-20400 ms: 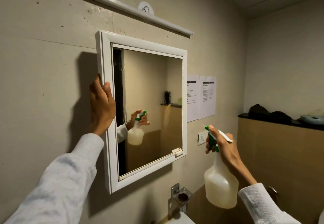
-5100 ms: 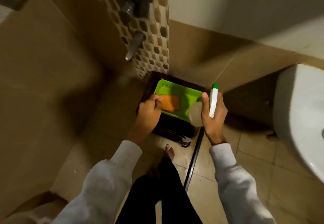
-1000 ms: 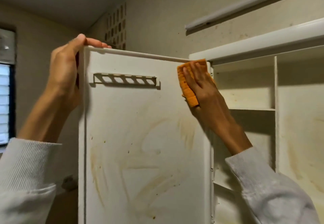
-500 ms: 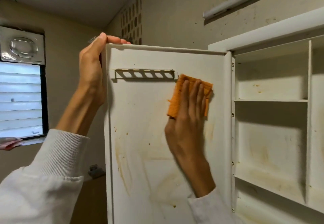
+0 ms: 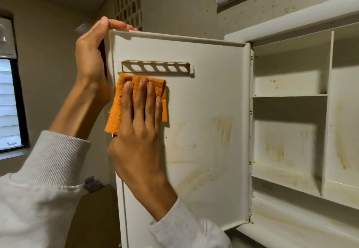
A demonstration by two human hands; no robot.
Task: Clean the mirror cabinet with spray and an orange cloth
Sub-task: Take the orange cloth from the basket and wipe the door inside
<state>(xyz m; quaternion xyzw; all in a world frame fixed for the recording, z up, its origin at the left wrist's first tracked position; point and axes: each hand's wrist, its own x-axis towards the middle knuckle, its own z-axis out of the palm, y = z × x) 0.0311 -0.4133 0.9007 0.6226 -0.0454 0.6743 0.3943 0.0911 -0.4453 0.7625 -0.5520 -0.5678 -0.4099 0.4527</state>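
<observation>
Head view: wiping inside the cabinet door (image 5: 204, 131).
My right hand (image 5: 139, 131) presses the soft, limp orange cloth (image 5: 116, 111) flat, fingers spread, left of center; my left hand (image 5: 93, 53) grips the door's top corner, steadying it.

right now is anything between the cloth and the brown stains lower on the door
Nothing visible. The orange cloth lies flat on the door under the right hand, just below the slotted rack. The stains sit on bare panel to its right and below.
</observation>
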